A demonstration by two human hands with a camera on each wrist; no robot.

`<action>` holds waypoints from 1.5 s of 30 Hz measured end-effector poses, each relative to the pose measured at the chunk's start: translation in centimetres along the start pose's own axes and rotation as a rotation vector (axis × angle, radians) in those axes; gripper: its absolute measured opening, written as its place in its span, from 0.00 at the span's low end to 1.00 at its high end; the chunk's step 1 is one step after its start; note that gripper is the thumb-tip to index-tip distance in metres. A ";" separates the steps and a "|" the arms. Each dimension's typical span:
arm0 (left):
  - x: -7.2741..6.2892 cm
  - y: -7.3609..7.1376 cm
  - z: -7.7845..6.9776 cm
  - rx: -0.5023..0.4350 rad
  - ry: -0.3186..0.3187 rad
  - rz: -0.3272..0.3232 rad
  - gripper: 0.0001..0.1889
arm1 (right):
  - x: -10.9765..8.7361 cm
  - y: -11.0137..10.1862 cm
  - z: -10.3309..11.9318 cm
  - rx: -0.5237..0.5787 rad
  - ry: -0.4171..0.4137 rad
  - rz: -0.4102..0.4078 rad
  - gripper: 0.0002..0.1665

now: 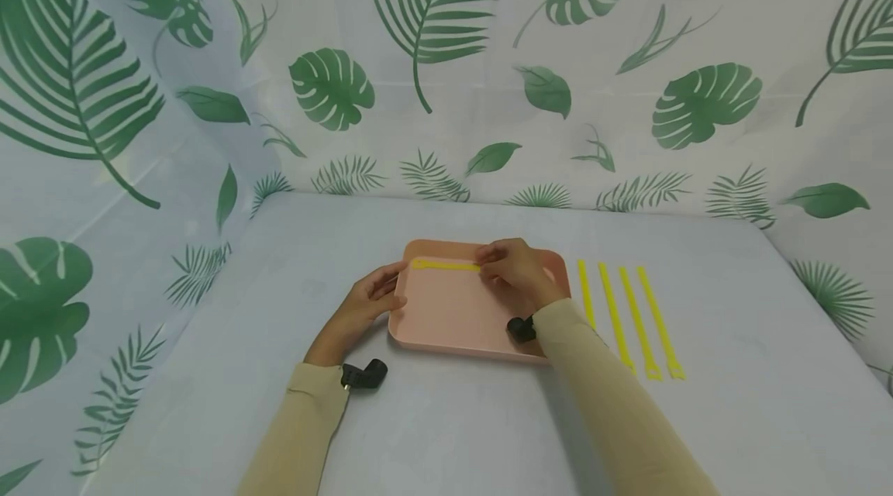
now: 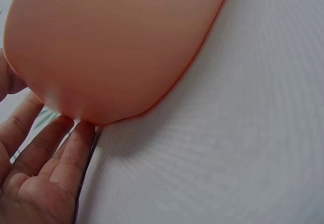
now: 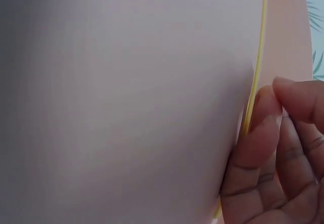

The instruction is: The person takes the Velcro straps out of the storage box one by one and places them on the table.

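A shallow pink tray [image 1: 446, 318] lies on the table, with a yellow cable tie [image 1: 446, 266] along its far side. The right hand [image 1: 515, 267] reaches into the tray with curled fingers and pinches the tie, covering its right part. In the right wrist view the tie [image 3: 258, 57] runs in beside the bunched fingertips [image 3: 266, 102]. At the tray's left side the left hand [image 1: 370, 294] rests its fingers against the rim. The left wrist view shows these fingertips [image 2: 81, 133] touching the tray's outer wall [image 2: 111, 57].
Several more yellow cable ties [image 1: 649, 322] lie side by side on the table right of the tray, partly hidden by the right sleeve [image 1: 600, 395]. A leaf-patterned sheet [image 1: 446, 132] hangs behind the white table [image 1: 279, 263]. Each wrist carries a small black camera [image 1: 366, 376].
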State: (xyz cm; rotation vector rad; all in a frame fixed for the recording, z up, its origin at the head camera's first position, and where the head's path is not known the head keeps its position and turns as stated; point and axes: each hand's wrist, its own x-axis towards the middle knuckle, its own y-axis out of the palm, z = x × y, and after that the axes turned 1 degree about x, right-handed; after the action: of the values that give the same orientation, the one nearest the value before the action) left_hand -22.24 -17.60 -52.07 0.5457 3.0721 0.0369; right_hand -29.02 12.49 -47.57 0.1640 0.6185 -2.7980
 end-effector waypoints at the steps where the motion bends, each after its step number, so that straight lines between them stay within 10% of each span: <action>1: 0.0 0.0 -0.1 -0.002 -0.003 0.000 0.38 | 0.1 0.0 0.0 -0.025 0.002 -0.012 0.16; 13: 0.0 0.1 -0.2 0.006 -0.040 -0.020 0.38 | 0.0 0.5 0.6 -0.227 -0.003 -0.047 0.11; 45: 0.0 0.2 -0.1 0.002 -0.027 -0.019 0.38 | -3.6 -3.5 4.9 -0.311 -0.125 0.020 0.13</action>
State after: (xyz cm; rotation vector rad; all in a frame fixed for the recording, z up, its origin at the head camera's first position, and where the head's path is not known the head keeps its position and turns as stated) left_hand -22.15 -17.40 -51.93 0.5124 3.0508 0.0252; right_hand -26.86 14.33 -41.15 -0.0663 0.9997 -2.6254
